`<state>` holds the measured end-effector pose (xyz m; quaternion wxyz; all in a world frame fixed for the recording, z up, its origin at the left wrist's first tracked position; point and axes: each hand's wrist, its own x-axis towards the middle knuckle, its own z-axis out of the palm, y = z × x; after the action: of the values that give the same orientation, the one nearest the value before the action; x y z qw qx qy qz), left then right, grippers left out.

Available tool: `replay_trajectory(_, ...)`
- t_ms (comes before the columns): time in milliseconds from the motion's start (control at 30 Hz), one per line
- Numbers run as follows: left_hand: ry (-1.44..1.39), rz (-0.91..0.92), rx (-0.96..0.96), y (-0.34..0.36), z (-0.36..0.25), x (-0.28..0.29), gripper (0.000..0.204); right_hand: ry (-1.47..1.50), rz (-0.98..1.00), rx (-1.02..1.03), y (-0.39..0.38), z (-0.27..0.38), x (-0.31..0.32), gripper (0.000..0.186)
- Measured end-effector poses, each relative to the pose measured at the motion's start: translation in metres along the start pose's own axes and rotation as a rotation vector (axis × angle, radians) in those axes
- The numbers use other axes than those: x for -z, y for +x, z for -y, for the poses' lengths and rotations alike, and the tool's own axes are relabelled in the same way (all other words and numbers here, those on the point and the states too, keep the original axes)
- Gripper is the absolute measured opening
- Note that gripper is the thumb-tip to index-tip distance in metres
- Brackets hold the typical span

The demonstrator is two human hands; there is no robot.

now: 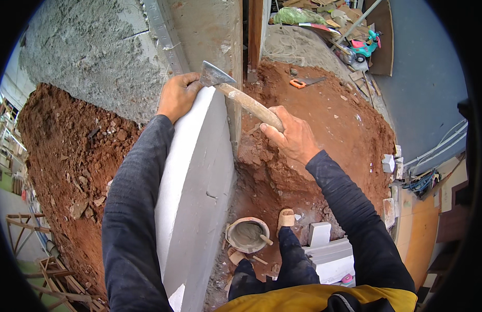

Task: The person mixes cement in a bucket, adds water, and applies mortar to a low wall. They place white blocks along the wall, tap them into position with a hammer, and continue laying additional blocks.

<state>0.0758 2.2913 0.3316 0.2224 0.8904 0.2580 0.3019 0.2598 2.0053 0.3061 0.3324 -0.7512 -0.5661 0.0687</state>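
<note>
In my right hand (293, 134) is the wooden handle of a hatchet (251, 106), the fingers wrapped round its lower end. Its flared metal head sits over the far end of a white block wall (186, 148), close to the concrete post (207, 36). Bent over that same end of the wall, my left hand (179, 96) grips the block edge right beside the hatchet head. Part of its fingers is hidden. A perforated metal strip (165, 36) runs up the post just beyond this hand.
Below the wall stand a bucket of grey mortar (247, 234) and several white blocks (332, 260), near my feet. An orange-handled handsaw (306, 82) lies on the red soil (324, 125). More soil (69, 156) is heaped left. A blue-grey wall (428, 78) stands right.
</note>
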Motion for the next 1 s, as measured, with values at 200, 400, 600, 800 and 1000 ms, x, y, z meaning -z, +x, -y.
replay_trajectory(200,-0.021,0.043,0.023,-0.002,-0.005,0.005,0.027,-0.17,-0.105,0.139,0.028,-0.009,0.01,0.044)
replay_trajectory(400,0.018,0.038,0.046,-0.001,-0.004,0.006,0.025,-0.22,-0.091,0.173,0.034,-0.009,0.017,0.044)
replay_trajectory(600,0.032,0.04,0.005,0.0,-0.003,0.006,0.025,-0.272,-0.028,0.122,0.037,-0.008,0.015,0.046)
replay_trajectory(800,0.044,0.012,0.019,-0.002,-0.003,0.005,0.027,-0.222,-0.149,0.263,0.04,-0.02,0.009,0.045)
replay_trajectory(1000,0.014,0.015,-0.005,0.0,0.002,0.002,0.025,-0.27,-0.115,0.248,0.045,-0.023,0.01,0.044)
